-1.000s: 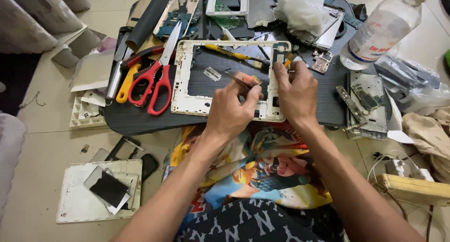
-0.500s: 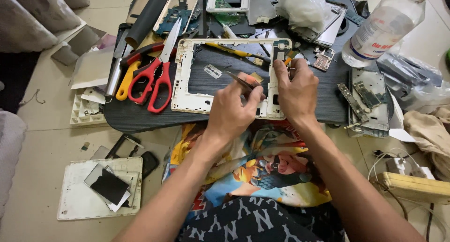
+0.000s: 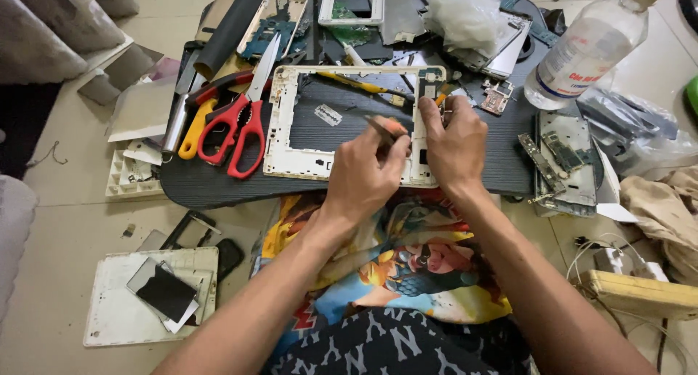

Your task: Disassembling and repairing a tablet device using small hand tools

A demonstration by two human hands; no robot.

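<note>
Frame: a white tablet frame (image 3: 349,121), emptied of its screen, is lying flat on the dark board (image 3: 218,186), its near right corner sitting under both hands.
Handling: it is looking light, thin and stiff, likely brittle along the narrow rails; the long side rails seem the safest place to take hold, away from the small parts at the right edge.
Left hand: the left hand (image 3: 363,175) is pinching a slim tool (image 3: 384,124) with an orange grip, fingers closed narrowly round it, the tip pointing into the frame's opening.
Right hand: the right hand (image 3: 456,139) is pressing down on the frame's right rail, fingers curled close; whether it is gripping a small part there cannot be told.
Inside the frame: a small silver blade-like piece (image 3: 329,114) is lying apart from the hands.
Left of frame: red-handled scissors (image 3: 240,121) are lying just beside the rail, with a yellow-handled tool (image 3: 195,128) beyond.
Behind: a crumpled clear bag (image 3: 465,15) and circuit boards (image 3: 269,26) are crowding the far edge.
Right: a clear plastic bottle (image 3: 589,48) is leaning near more stripped boards (image 3: 563,153).
Obstruction: the scissors are standing closest to the frame on the left; the bottle is sitting well apart.
Floor: a white back panel (image 3: 116,317) is resting near the left arm.
</note>
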